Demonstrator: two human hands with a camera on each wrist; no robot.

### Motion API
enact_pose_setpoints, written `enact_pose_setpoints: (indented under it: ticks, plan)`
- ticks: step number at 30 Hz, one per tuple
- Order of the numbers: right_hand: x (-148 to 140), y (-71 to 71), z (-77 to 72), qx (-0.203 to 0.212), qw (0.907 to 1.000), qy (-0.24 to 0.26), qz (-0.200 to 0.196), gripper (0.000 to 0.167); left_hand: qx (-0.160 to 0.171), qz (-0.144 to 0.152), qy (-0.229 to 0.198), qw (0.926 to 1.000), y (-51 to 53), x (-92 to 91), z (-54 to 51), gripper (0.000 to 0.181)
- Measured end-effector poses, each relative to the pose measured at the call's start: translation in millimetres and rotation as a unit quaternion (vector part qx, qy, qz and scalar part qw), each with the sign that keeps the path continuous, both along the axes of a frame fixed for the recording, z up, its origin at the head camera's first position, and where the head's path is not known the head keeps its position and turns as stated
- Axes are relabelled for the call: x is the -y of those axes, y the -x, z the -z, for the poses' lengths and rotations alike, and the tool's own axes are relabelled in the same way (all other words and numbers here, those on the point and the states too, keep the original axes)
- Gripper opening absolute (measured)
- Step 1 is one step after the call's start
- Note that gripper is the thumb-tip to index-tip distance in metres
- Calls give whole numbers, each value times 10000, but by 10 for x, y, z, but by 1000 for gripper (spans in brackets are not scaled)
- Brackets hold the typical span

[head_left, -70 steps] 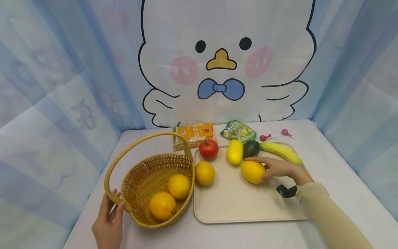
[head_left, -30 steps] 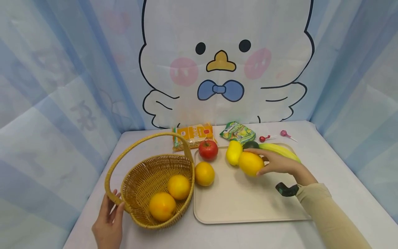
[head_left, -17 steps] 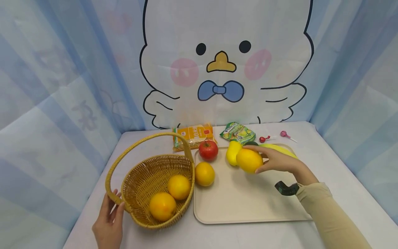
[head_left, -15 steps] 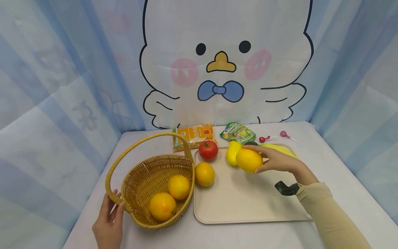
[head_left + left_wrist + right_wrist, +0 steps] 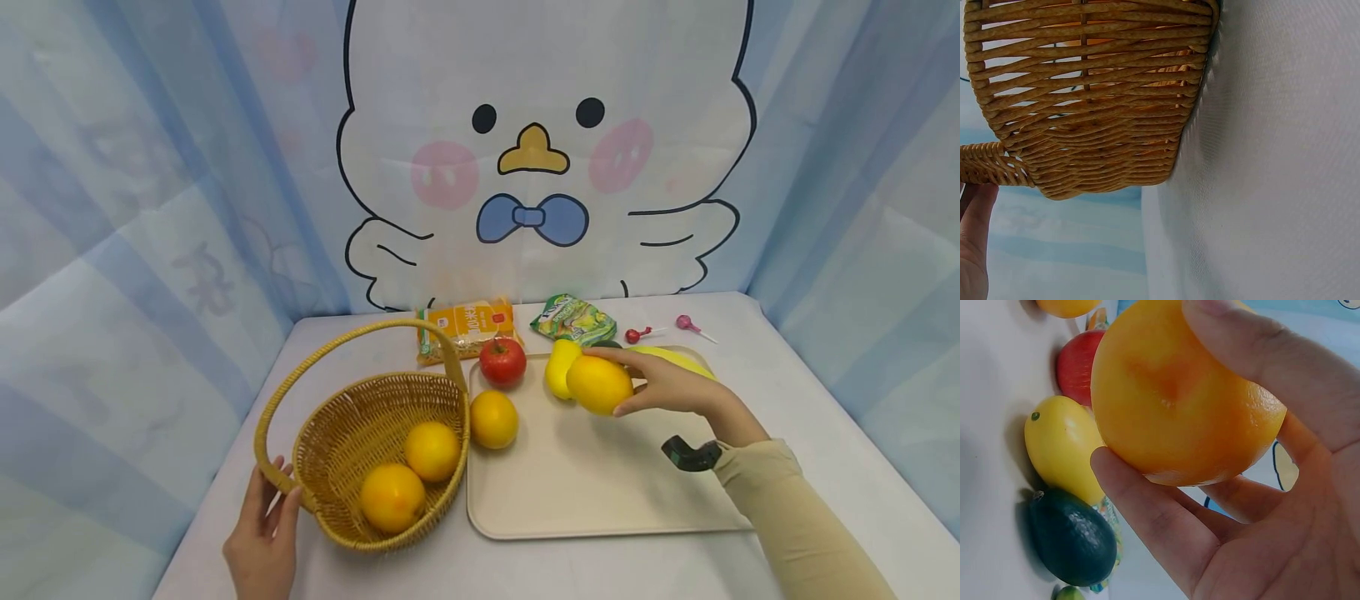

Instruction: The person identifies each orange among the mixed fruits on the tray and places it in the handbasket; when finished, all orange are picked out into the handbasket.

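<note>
In the head view my right hand (image 5: pixel 675 388) holds an oval yellow-orange fruit (image 5: pixel 598 385) over the beige tray (image 5: pixel 555 492). The right wrist view shows this fruit (image 5: pixel 1172 394) gripped between thumb and fingers, with a reddish blush on its skin. My left hand (image 5: pixel 262 537) grips the wicker basket (image 5: pixel 348 417) at the lower end of its arched handle (image 5: pixel 330 342). Two oranges (image 5: pixel 392 497) lie inside the basket. Behind the held fruit are a smooth yellow fruit (image 5: pixel 561 367) and a dark green avocado (image 5: pixel 1075 537), mostly hidden in the head view.
A third orange (image 5: pixel 494 419) and a red apple (image 5: pixel 502 361) lie at the tray's left side. A banana (image 5: pixel 675 358) is partly behind my right hand. An orange grain packet (image 5: pixel 468 327), a green candy bag (image 5: pixel 573 319) and two lollipops (image 5: pixel 637 335) lie at the back.
My right hand has lifted the yellow-orange fruit off the tray and shifted slightly left and away, covering more of the avocado. My left hand and the basket have stayed put.
</note>
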State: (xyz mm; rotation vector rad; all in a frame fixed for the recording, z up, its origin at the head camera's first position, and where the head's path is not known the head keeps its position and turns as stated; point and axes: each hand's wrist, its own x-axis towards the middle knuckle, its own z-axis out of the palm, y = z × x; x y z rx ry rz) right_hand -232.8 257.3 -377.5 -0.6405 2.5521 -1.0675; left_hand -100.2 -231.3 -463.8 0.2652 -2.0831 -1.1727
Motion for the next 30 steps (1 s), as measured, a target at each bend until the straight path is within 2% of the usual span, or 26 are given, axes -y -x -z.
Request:
enact_pose_setpoints:
  ticks: [2,5,8,11,12,15,17,18,23,24,25,30]
  plan:
    - [6,-2,-1,3,10000,-2,5,80,126,-82,100,9998,-29,-50,-91,59]
    - [20,-6,-5,14,10000,15,0,80,98,-38,39,9999,-23,-37,-76,59]
    - [40,-11,-14,23,10000,52,-30,80,-74,8,-34,10000,27,41,76,56]
    - [59,-10,-16,14,9999,97,-67,80,-89,20,-64,9999,35,55,93,57]
    - [65,-8,-14,5,9999,111,-82,79,-76,-16,-58,10000,31,49,84,57]
    - [86,-2,-10,-11,9998,148,-117,79,68,-68,11,10000,-20,-24,-61,61]
    - [107,1,-7,-13,9998,150,-119,80,48,-74,52,9999,-29,-34,-75,62]
    - [117,1,-8,-16,9998,149,-123,80,-56,6,-34,10000,-17,-14,-31,61]
    - [178,2,-22,-17,9997,190,-161,80,-104,37,-95,9999,-9,-10,-7,58]
    - [189,2,-27,-9,9996,206,-169,79,-96,32,-88,9999,-7,-8,-3,57]
    - [201,3,-29,2,9996,218,-165,79,31,-53,7,10000,-20,-32,-52,58]
    - [256,11,-31,54,9996,241,-150,80,164,-103,109,9998,-25,-36,-66,60]
